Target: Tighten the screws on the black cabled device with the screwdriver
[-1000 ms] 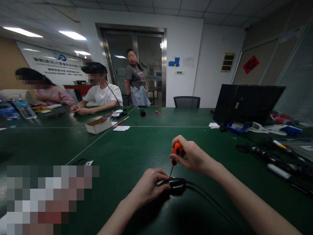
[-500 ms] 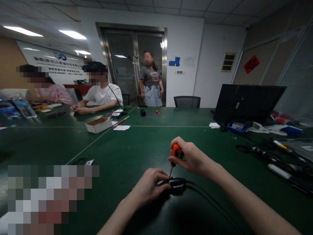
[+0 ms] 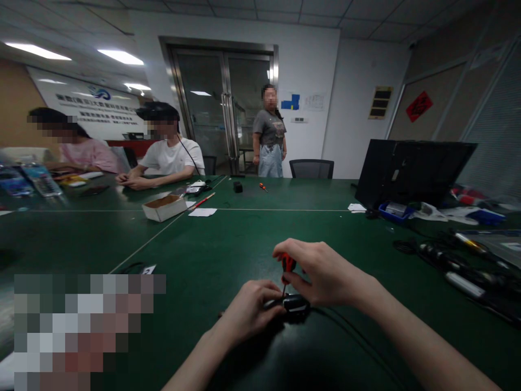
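My right hand (image 3: 321, 274) grips a screwdriver (image 3: 288, 263) by its red-orange and black handle, fingers curled over the top. Its thin shaft points down, almost upright, at a small black device (image 3: 297, 307) on the green table (image 3: 236, 244). The tip's exact contact point is too small to make out. My left hand (image 3: 253, 308) is closed on the left end of the device, with thumb and fingertips pinching it. From the device's right side a black cable (image 3: 356, 330) runs along the table toward my right forearm.
An open box (image 3: 163, 209), a paper sheet (image 3: 202, 212), a black block (image 3: 237, 187) and another screwdriver (image 3: 264, 188) lie farther off. At right stand a monitor (image 3: 413, 174), a blue tray (image 3: 393, 213) and tangled cables (image 3: 443, 258). Two people sit at left; another person (image 3: 270, 130) stands behind.
My right hand has come slightly lower and turned on the screwdriver handle, its fingers now straighter. My left hand stays on the device. The standing person has moved to the right.
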